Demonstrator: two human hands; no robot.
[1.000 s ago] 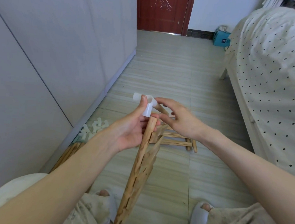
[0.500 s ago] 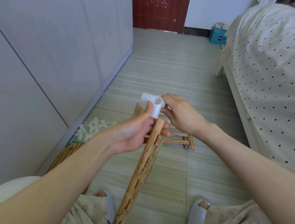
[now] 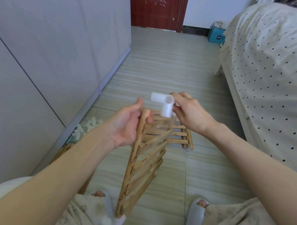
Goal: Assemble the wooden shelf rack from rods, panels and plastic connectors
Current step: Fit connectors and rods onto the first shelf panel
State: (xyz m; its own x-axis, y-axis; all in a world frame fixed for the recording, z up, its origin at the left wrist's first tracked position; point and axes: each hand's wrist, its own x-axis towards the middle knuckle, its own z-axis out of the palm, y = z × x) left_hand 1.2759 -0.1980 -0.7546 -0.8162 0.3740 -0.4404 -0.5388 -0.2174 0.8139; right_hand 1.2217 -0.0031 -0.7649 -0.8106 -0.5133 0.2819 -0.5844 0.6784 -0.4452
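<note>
A: Where is the white three-way plastic connector (image 3: pixel 165 104) now?

B: In the air above the floor, pinched by the fingers of the right hand (image 3: pixel 188 112). It sits at the top of the slatted wooden panel (image 3: pixel 142 156), though motion blur hides whether that rail's end is seated in the lower socket.

A: And the left hand (image 3: pixel 126 125)?

B: Its fingers curl round the panel's nearer rail just below the top, with the thumb up. The panel slants down to a second white connector (image 3: pixel 113 221) between the grey slippers (image 3: pixel 195 214).

A: How should the step go?

B: I'd steady the rail first, line the socket up square with the rail end, then push straight down with a slight twist. Pushed in crooked, it would likely jam.

A: Anything nearby?

B: Another slatted wooden panel (image 3: pixel 182 136) lies flat on the tiled floor (image 3: pixel 163 70) behind, and loose white connectors (image 3: pixel 85 128) by the grey wardrobe (image 3: pixel 44 56).
</note>
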